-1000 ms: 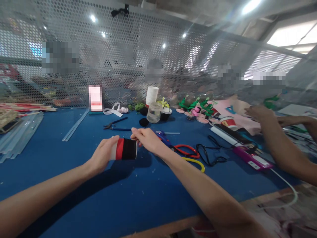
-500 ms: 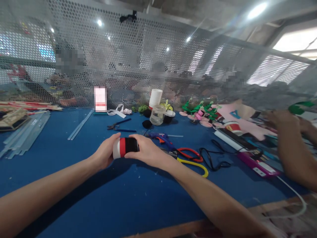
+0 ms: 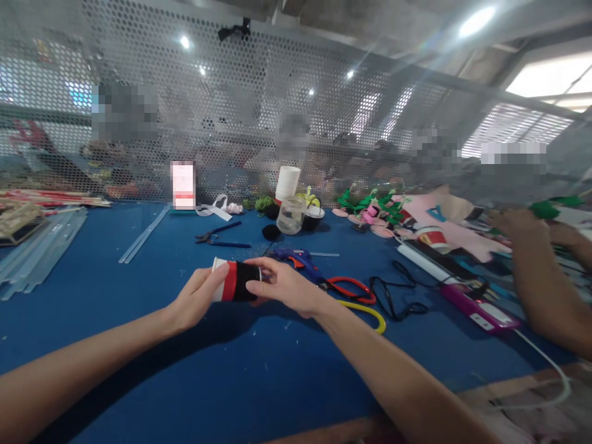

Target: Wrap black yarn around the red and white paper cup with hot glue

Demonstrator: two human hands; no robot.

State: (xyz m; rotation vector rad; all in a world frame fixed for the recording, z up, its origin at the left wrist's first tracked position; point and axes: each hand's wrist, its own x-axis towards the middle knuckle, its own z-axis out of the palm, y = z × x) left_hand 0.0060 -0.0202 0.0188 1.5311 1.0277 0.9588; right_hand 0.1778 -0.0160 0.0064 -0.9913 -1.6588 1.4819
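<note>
A white paper cup [image 3: 240, 281] with a red band and a wider black band lies sideways between my hands, above the blue table. My left hand [image 3: 197, 297] is closed round its white end, thumb along the side. At the black end, my right hand [image 3: 284, 285] grips the rim, thumb in front and fingers behind, partly hidden. Just beyond my right hand rest a blue hot glue gun [image 3: 296, 258] and scissors or pliers with one red and one yellow handle [image 3: 365, 308]. Dark pliers [image 3: 222, 234] lie open behind the cup.
A clear plastic jar [image 3: 290, 217], stacked white cups [image 3: 287, 182] and black balls stand at the back. Clear glue sticks [image 3: 44, 253] lie left. A purple power strip [image 3: 478, 311] and black cord lie right, near another person's arm [image 3: 531, 271]. Perforated metal screen behind.
The cup has turned slightly, so its white rim shows at the left. My left thumb now lies along it, and my right hand has slid towards the black end.
</note>
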